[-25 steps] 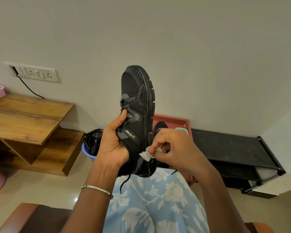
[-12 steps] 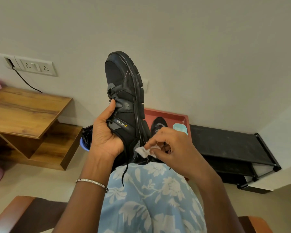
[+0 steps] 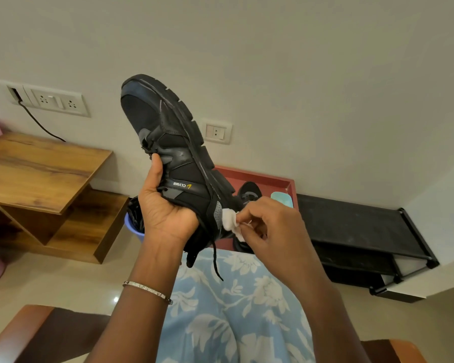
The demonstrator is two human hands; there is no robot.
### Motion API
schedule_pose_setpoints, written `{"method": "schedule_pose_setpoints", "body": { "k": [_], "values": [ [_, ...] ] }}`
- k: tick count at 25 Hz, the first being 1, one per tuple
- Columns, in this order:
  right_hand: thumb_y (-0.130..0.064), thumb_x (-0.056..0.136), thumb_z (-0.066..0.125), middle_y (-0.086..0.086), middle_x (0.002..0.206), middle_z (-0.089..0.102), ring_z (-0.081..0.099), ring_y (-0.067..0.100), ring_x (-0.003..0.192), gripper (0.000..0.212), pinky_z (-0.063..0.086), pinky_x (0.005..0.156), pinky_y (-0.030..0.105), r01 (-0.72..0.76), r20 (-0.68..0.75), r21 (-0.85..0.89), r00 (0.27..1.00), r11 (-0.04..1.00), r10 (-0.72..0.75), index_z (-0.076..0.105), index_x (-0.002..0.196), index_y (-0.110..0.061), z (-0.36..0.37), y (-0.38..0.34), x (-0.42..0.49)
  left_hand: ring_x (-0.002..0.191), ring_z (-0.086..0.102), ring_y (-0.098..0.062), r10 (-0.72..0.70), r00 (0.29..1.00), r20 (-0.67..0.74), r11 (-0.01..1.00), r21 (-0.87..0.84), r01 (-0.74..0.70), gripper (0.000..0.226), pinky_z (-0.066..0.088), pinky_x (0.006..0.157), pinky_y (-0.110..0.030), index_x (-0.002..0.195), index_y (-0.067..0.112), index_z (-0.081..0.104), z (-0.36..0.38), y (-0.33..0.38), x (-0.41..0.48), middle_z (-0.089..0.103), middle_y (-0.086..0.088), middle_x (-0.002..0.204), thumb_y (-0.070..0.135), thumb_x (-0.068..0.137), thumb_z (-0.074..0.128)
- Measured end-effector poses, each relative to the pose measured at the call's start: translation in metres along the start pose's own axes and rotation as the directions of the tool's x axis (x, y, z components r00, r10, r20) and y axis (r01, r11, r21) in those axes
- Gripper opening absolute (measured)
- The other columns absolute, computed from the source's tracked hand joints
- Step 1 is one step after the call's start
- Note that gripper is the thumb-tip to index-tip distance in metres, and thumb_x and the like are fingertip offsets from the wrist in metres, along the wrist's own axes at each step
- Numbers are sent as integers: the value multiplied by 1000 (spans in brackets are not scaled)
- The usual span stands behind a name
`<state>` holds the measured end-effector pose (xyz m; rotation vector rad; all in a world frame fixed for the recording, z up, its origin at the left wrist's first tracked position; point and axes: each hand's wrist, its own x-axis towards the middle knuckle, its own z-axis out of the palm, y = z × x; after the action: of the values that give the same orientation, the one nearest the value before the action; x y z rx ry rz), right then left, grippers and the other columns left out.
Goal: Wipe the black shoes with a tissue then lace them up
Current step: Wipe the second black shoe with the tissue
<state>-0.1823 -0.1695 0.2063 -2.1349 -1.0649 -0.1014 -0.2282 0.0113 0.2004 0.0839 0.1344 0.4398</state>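
Note:
A black shoe [image 3: 173, 148] with a chunky sole is held up in front of me, toe pointing up and to the left. My left hand [image 3: 163, 205] grips it around the tongue and collar, thumb along the laces. A loose black lace end [image 3: 216, 265] dangles below the heel. My right hand [image 3: 270, 226] pinches a small crumpled white tissue [image 3: 231, 222] against the heel side of the shoe. A second black shoe [image 3: 248, 192] lies in a red tray [image 3: 257, 175] behind, partly hidden by my right hand.
A wooden desk with a lower shelf [image 3: 42, 166] stands at the left, a bin with a black liner [image 3: 135, 218] beside it. A low black rack [image 3: 357, 226] runs along the wall at the right. My lap in blue floral cloth [image 3: 233, 310] fills the bottom.
The shoe has tilted so its toe leans further left. My right hand keeps the tissue against the heel area.

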Motion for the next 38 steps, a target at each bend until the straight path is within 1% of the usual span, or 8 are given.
{"method": "schedule_pose_setpoints", "body": {
  "k": [8, 10, 12, 15, 20, 27, 33, 38],
  "values": [
    [-3, 88, 70, -6, 92, 65, 64, 9, 80, 20, 54, 66, 22, 7, -273, 202, 961, 979, 49, 76, 99, -19, 29, -13, 21, 125, 60, -32, 12, 999, -31, 998, -58, -14, 55, 41, 111, -52, 131, 10, 64, 2, 2, 3, 64, -13, 134, 47, 90, 64],
    [-3, 91, 67, -6, 96, 65, 62, 8, 86, 20, 51, 69, 19, 39, -311, 195, 950, 980, 25, 75, 103, -17, 33, -23, 19, 111, 68, -34, 2, 999, -46, 999, -39, -3, 52, 50, 100, -55, 117, 6, 72, 4, -1, 3, 70, -14, 123, 48, 89, 64],
    [-4, 92, 67, -6, 98, 65, 61, 8, 90, 17, 50, 74, 20, 108, -290, 198, 956, 974, -47, 74, 102, -16, 35, -35, 12, 92, 73, -34, -28, 998, -52, 1000, -14, 27, 51, 54, 88, -59, 94, 2, 79, 6, -2, 3, 74, -15, 104, 50, 87, 63],
    [-2, 90, 69, -4, 97, 66, 61, 10, 93, 15, 51, 79, 25, 216, -231, 153, 957, 964, -178, 74, 99, -14, 36, -46, 10, 96, 69, -31, -134, 991, -9, 991, 17, 134, 53, 47, 104, -49, 96, 2, 76, 9, -4, 0, 72, -14, 101, 51, 79, 67],
    [-2, 90, 67, -3, 93, 67, 62, 9, 86, 13, 53, 71, 31, 113, -352, 169, 935, 979, -47, 73, 97, -11, 23, -15, 31, 100, 71, -30, -31, 999, -32, 999, -25, 30, 45, 46, 106, -48, 84, 2, 80, 9, -15, -4, 75, -15, 101, 44, 84, 65],
    [-2, 89, 70, -6, 95, 67, 64, 11, 89, 16, 53, 71, 20, 143, -215, 231, 972, 962, -93, 72, 97, -15, 20, -27, 13, 124, 60, -32, 5, 1000, 4, 997, -74, -5, 61, 40, 111, -54, 129, 11, 65, 0, -4, 6, 65, -11, 131, 45, 78, 69],
    [-1, 90, 66, -2, 88, 68, 61, 7, 78, 11, 49, 67, 19, 97, -407, 133, 913, 986, -35, 73, 94, -8, 23, -28, 48, 84, 75, -32, -35, 998, 43, 999, -12, 35, 49, 58, 82, -50, 86, 1, 80, 9, -27, -10, 75, -17, 97, 46, 81, 60],
    [-5, 88, 70, -7, 91, 69, 64, 7, 81, 10, 55, 71, 25, 14, -218, 99, 976, 995, 8, 76, 93, -13, 13, -25, 23, 93, 74, -29, 11, 999, 37, 999, 47, -13, 50, 55, 93, -47, 87, 7, 81, 0, -18, -9, 76, -13, 102, 49, 89, 53]
  ]
}}
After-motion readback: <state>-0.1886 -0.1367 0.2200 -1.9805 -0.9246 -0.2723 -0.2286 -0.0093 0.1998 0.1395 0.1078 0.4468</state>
